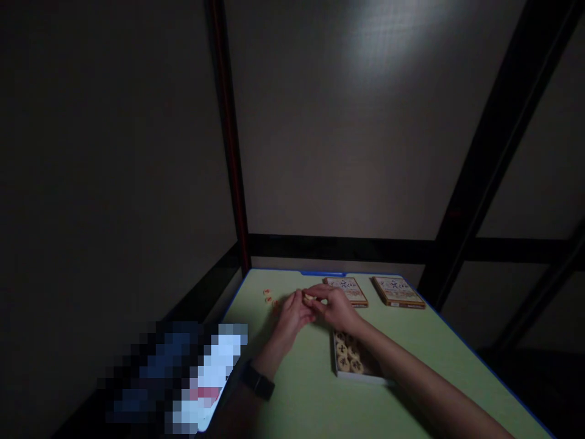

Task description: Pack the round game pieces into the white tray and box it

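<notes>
My left hand (292,315), with a dark watch on its wrist, is raised over the far part of the table with its fingers curled. It meets my right hand (336,306), whose thumb and fingers pinch a round wooden Chinese chess piece (309,298). Fingers partly cover that piece, and whether more lie in the left palm is hidden. Just left of my left hand, several pieces with red characters (267,293) lie on the table. Under my right forearm sits an open shallow box (363,378) holding pieces with dark characters (342,349); the arm hides part of it.
Two flat printed boxes stand out at the back: one (354,290) behind my right hand, another (397,291) farther right. The pale green table (311,390) has a blue edge. Walls with dark frames rise behind it. A blurred bright patch (214,378) is at lower left.
</notes>
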The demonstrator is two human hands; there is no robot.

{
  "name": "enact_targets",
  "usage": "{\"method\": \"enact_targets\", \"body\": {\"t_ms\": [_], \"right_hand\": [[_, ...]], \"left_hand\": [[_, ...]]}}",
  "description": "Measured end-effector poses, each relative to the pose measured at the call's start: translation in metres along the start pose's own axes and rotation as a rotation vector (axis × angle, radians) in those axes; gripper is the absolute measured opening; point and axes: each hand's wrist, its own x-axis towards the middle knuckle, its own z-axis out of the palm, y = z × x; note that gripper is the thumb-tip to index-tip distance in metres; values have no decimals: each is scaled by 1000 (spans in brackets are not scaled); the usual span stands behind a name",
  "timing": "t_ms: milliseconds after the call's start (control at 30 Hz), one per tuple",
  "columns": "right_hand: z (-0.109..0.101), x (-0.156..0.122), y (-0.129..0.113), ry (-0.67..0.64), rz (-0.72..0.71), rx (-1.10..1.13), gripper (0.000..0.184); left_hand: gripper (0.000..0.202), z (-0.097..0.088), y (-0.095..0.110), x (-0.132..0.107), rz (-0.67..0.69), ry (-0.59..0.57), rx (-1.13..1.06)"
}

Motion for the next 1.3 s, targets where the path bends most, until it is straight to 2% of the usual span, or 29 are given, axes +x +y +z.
{"method": "enact_targets", "body": {"t_ms": [100,233,400,533,700,967,1300], "right_hand": [[-9,-24,1,98,5,-20,27],[-28,-43,3,168,58,-17,23],[-54,-61,13,291,198,179,25],[-54,-72,23,347,263,309,33],[-45,-78,20,316,325,387,35],[-41,-79,0,357,205,239,19],[-33,-82,-2,376,140,130,22]], "left_hand": [[40,18,-7,1,-22,-142,-173],[32,38,-6,0,-75,-191,-154],[25,52,-1,1,-84,-323,-174],[26,49,-5,-1,-96,-392,-187],[33,40,-9,-6,-60,-403,-195],[40,42,-8,-14,-65,-436,-168],[42,39,-14,-13,-81,-516,-214]]}}
